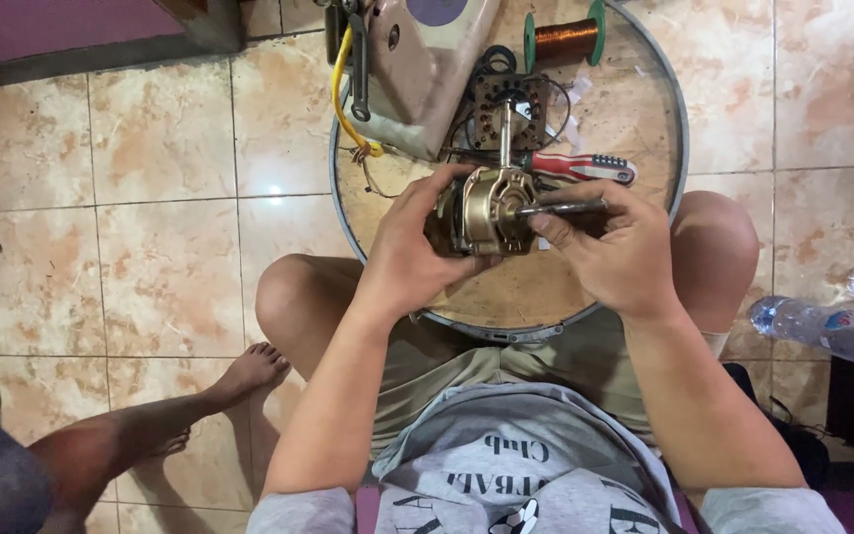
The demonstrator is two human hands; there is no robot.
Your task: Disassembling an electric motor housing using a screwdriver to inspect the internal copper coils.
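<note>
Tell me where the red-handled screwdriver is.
In the head view, the red-handled screwdriver lies on the round wooden table, just beyond the right hand and the gold motor.

A round table (644, 109) stands on the tiled floor (150, 247), just beyond the seated person's knees. Over its near half, the left hand (409, 247) and right hand (613, 247) hold a motor (491, 210) between them, left hand to its left, right hand on the shaft (565, 208) sticking out to the right. Just beyond the motor lies a screwdriver (580, 166). Farther back sit a stator (508, 107) and, at the far edge, a wire spool (565, 38). A housing (427, 69) rests far left on the table. Plastic bottles (832, 326) lie on the floor at right. Another person's foot (249, 371) rests near left.
</note>
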